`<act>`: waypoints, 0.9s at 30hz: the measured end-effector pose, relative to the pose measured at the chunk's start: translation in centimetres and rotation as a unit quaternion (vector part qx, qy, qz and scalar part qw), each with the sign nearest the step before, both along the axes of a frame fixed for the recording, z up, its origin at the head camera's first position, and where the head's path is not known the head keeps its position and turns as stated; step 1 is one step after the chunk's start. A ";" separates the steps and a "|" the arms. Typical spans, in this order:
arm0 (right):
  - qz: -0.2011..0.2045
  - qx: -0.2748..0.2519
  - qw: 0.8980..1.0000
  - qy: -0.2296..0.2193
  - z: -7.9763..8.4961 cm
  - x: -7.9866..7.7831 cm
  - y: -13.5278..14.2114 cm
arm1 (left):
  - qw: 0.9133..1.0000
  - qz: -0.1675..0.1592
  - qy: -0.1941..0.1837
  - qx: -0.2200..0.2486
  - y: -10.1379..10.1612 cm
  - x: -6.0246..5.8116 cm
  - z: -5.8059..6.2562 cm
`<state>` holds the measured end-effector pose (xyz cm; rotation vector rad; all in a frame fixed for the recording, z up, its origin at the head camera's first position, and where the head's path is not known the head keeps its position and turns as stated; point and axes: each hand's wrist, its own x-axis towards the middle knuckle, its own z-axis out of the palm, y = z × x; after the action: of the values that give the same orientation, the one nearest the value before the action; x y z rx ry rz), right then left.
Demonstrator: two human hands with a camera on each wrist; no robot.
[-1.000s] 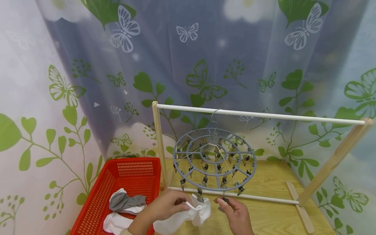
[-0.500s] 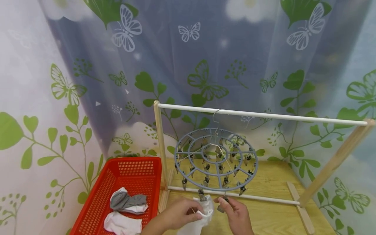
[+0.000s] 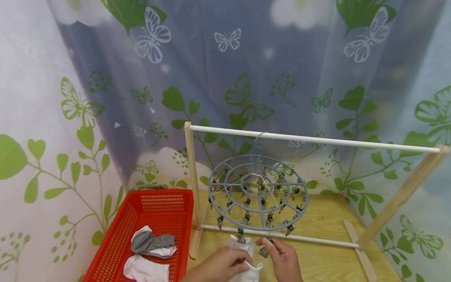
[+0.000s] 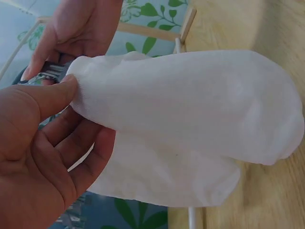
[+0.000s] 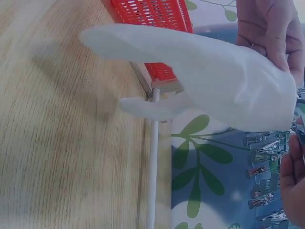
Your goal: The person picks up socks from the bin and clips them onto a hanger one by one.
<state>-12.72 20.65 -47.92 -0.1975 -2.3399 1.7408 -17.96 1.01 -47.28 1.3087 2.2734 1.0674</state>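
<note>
My left hand [image 3: 230, 263] pinches a white sock [image 4: 190, 102] at its cuff, thumb on one side and fingers behind. The sock's foot reaches away over the table in both wrist views. My right hand [image 3: 283, 258] pinches a metal clip [image 3: 263, 252] at the front rim of the round grey clip hanger [image 3: 261, 213], right at the cuff. One clip to the left, a second white sock [image 3: 235, 243] hangs from the hanger; it shows behind the held one in the left wrist view, partly hidden.
The hanger hooks over the white top bar [image 3: 317, 140] of a wooden-ended rack, several other clips dangling from it. At the left a red basket [image 3: 188, 227] holds a grey-and-white bundle [image 3: 153, 243] and a white sock [image 3: 146, 269]. Rack and basket stand on a wooden table [image 3: 327, 211].
My left hand has moved right with the white sock, bringing its cuff up to the clip in my right hand. The right hand has stayed almost in place on the clip.
</note>
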 end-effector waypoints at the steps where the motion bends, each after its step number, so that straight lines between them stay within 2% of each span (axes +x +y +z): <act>1: 0.000 0.000 1.000 -0.003 0.1 0.0 0.0 | 1.000 0.000 0.007 0.001 0.2 0.0 -0.1; 14: 0.005 0.005 1.000 0.013 0.2 -0.2 0.2 | 0.996 0.078 0.015 0.035 1.8 -0.3 -0.1; 20: 0.008 0.001 0.999 0.040 -0.1 -0.2 0.0 | 0.995 0.091 0.010 0.038 1.8 -0.3 0.0; 27: 0.023 0.007 0.998 0.066 -0.3 0.1 -0.1 | 0.993 0.102 0.038 0.037 2.2 -0.1 -0.1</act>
<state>-12.60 20.60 -48.24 -0.0242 -2.2778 1.7037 -18.11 3.24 -47.42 1.1826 2.4895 1.1981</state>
